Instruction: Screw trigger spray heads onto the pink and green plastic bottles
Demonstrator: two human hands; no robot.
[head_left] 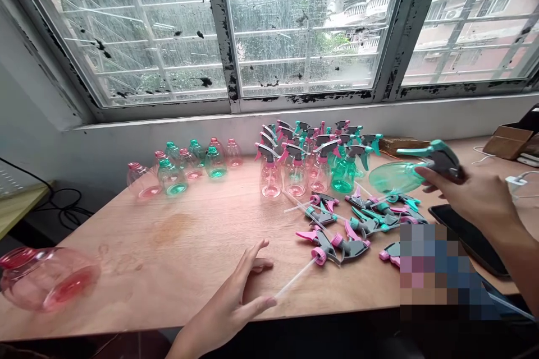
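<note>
My right hand [480,196] is closed around the grey and teal spray head of a green spray bottle [393,178], which is held tilted sideways above the table. My left hand [236,297] is low over the front of the table, fingers apart, holding nothing. Its thumb is by the clear tube of a pink and grey spray head [320,252]; whether they touch, I cannot tell. Several loose pink and teal spray heads [366,219] lie in a heap between my hands. Behind them stand several pink and green bottles with spray heads fitted [297,176].
Several bottles without heads [172,179] stand at the back left. A pink bottle [50,280] lies on its side at the front left. A black phone-like slab [467,238], a cardboard box [511,140] and a white plug [517,179] are at right. Windows [307,28] line the wall.
</note>
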